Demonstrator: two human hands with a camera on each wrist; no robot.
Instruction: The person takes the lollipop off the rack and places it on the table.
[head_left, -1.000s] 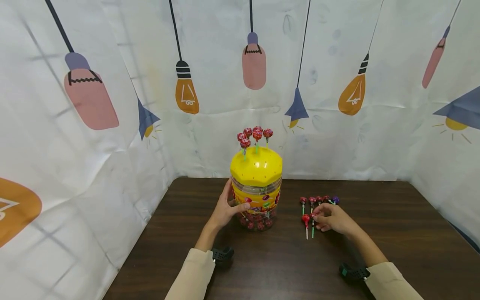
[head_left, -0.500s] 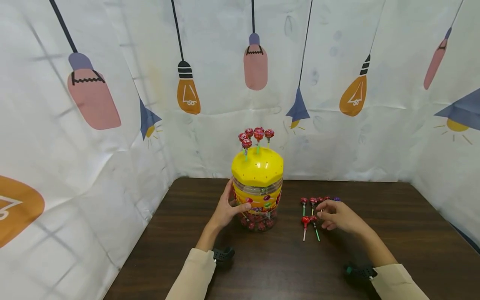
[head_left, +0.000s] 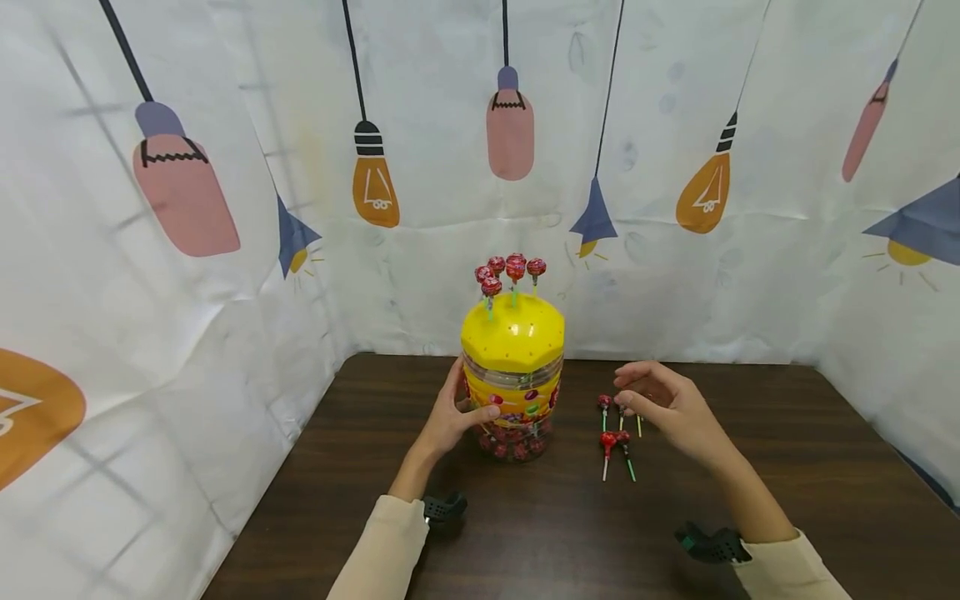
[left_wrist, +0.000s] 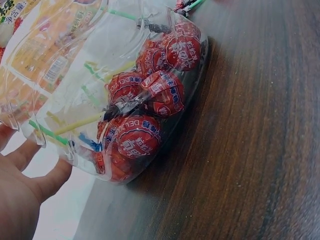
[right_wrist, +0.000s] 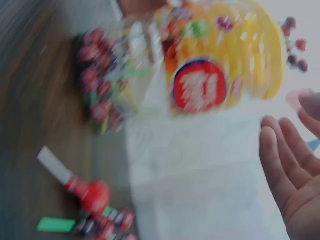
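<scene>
A clear candy jar [head_left: 517, 450] with a yellow lid [head_left: 513, 342] stands upright on the table, red-wrapped lollipops [left_wrist: 140, 137] inside its base. My left hand [head_left: 450, 421] holds the jar's left side, thumb across the front. Several lollipops [head_left: 515, 267] stick upright out of the lid. To the jar's right, my right hand [head_left: 667, 404] hovers with loosely bent fingers and nothing in them. Below it lie a plain red lollipop [head_left: 607, 440] and a darker lollipop [head_left: 624, 440] side by side. More lollipops [head_left: 604, 403] lie behind these, partly hidden by the right hand.
The dark wooden table [head_left: 570, 533] ends at a white backdrop cloth [head_left: 435, 283] printed with hanging lamps. Small holes dot the yellow lid around the standing lollipops. Each wrist wears a black strap [head_left: 712, 546].
My right hand has let go of the darker lollipop in the front row, whose stick now points down to the right. The hand has since risen away from it. My left hand stays on the jar.
</scene>
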